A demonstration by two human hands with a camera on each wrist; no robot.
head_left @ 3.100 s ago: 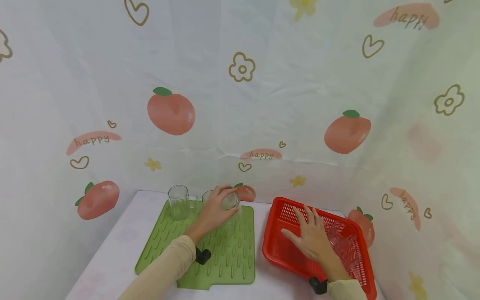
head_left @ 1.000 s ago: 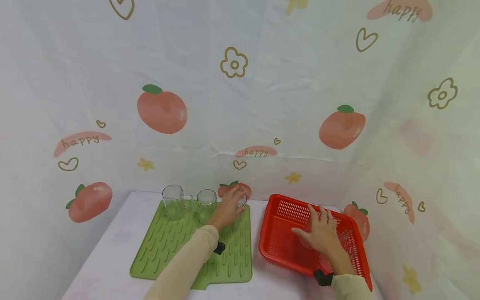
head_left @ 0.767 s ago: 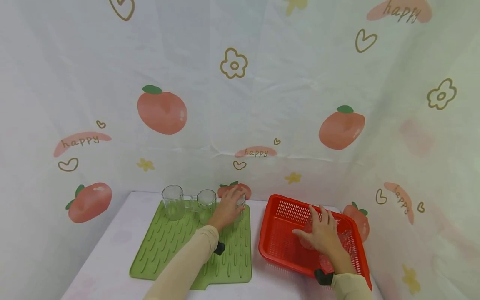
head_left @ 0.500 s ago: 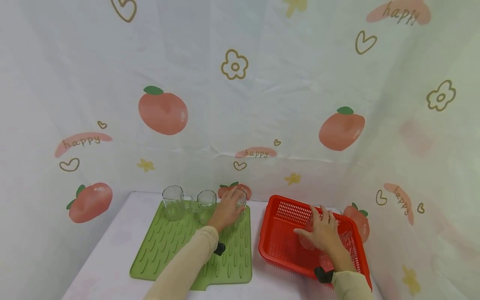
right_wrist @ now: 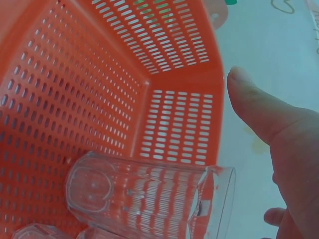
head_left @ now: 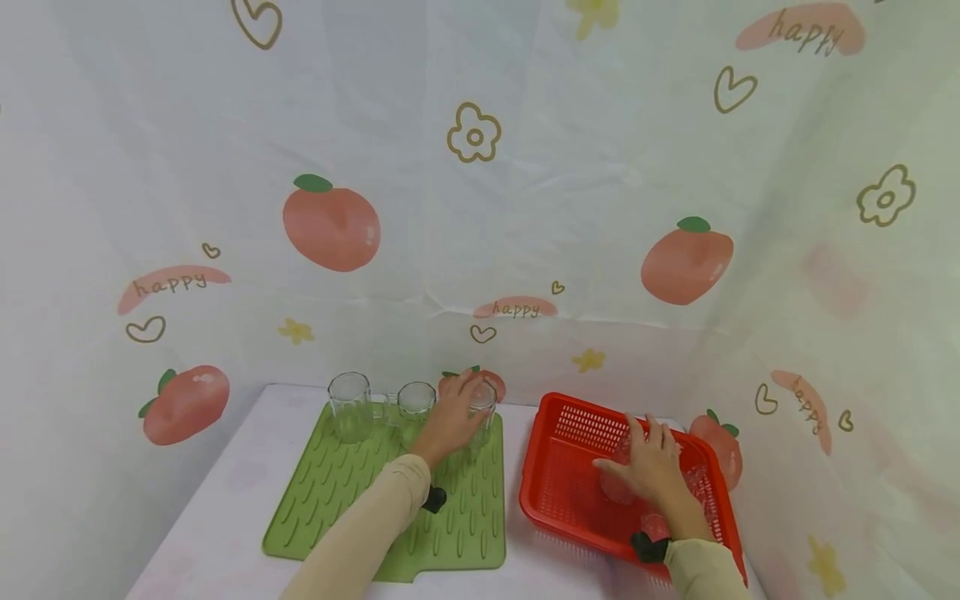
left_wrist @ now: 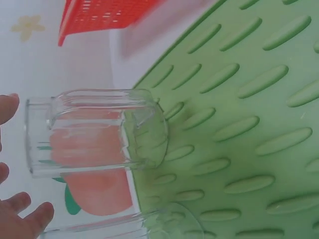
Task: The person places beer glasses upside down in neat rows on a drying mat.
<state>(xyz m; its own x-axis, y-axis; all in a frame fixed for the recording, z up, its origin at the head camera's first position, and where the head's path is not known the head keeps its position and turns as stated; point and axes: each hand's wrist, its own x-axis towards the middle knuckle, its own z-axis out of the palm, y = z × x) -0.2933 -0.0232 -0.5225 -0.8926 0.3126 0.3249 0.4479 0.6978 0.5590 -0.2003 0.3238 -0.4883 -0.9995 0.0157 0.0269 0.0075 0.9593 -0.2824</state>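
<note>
Head view looks forward and down on the red basket (head_left: 566, 479); close-up wrist views share it: left alongside, right into it.

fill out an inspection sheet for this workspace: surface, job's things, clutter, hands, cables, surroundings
Surface: pale table, green mat at left, red basket at right.
Job's things: left mug, middle mug and rightmost glass upright on the mat's far part; more clear glasses in the basket.
Clutter: nothing seen.
Hands: left hand beside the rightmost glass, visible fingertips apart from it in the wrist view; right hand over the basket, fingers spread.
Cables: nothing seen.
Surroundings: white curtain printed with peaches, hearts and "happy".
</note>
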